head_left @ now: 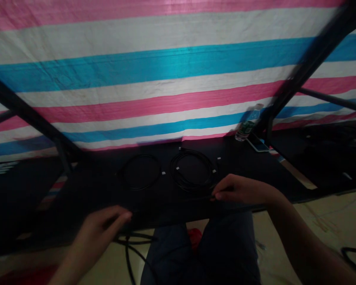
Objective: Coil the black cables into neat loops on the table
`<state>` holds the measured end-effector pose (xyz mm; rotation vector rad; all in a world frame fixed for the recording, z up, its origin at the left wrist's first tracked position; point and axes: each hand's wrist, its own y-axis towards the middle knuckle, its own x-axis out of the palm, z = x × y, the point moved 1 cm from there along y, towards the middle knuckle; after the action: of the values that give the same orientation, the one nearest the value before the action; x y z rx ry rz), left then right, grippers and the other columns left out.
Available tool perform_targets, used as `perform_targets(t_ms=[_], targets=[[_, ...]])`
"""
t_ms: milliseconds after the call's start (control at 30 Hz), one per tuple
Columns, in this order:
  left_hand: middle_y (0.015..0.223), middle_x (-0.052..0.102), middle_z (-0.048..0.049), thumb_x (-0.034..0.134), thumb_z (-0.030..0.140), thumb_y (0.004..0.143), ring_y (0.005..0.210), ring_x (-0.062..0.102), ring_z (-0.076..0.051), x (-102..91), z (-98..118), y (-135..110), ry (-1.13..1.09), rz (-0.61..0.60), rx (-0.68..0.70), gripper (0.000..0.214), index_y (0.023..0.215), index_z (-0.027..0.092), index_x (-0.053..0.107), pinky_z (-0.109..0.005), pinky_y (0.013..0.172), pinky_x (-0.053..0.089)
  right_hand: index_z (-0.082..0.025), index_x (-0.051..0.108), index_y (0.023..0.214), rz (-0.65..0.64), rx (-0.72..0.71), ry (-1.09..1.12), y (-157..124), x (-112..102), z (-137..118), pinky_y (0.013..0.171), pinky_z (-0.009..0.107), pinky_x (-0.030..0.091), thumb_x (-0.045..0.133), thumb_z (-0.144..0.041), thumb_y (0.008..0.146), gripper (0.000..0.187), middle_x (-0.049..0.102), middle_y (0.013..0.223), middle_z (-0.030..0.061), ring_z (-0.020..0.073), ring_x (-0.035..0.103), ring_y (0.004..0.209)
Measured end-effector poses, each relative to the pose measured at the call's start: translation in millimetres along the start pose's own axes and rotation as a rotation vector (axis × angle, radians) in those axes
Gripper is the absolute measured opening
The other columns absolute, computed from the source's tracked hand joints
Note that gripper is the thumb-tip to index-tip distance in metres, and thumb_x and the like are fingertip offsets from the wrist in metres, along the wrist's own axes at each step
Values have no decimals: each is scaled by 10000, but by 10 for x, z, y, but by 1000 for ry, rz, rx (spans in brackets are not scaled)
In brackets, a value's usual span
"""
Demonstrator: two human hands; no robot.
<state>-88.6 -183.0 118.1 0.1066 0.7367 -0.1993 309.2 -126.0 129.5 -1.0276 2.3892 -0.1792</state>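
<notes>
My right hand is closed in a pinch at the front of the black table, holding a black cable whose thin end shows at the fingertips. Over the table's front edge at the left, my left hand is also closed, thumb against fingers, on the dark cable; the grip is partly lost against the black surface. Loops of black cable hang below this hand. Beyond the hands lie a coiled black cable with white tags and a thinner single coil to its left.
A clear plastic bottle leans near the black frame bar at the right, beside a phone. A striped sheet rises behind the table. My legs are under the front edge.
</notes>
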Motion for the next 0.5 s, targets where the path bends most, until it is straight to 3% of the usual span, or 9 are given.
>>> perform_targets(t_ms=[167,300,400,500], targets=[[898,806,-32,661,429,845,809,757,-236,-83,-125,-212,127,-138,151,196,948,382,821,-258,712,605,-135,804,886,-121,155,-92,-192,3,277,620,266,427,635,-456,873,363,731,784,61,163,593,674],[984,798,-17,635,422,859,864,768,-253,-227,-257,-276,156,-111,149,234,1040,438,781,-313,765,627,-138,803,881,-53,247,-163,-279,-92,480,639,280,439,606,-455,870,373,742,803,73,183,616,702],[992,792,-7,616,420,873,873,768,-261,-341,-297,-233,181,-87,163,224,1027,470,770,-370,791,633,-146,806,899,30,249,-182,-282,-244,521,729,308,475,602,-490,855,402,753,873,88,223,651,803],[1032,789,-16,633,390,872,881,766,-253,-412,-284,-171,182,-47,165,244,1067,447,767,-356,774,638,-145,801,883,71,235,-211,-262,-430,533,762,324,481,600,-536,847,441,748,875,90,239,657,825]])
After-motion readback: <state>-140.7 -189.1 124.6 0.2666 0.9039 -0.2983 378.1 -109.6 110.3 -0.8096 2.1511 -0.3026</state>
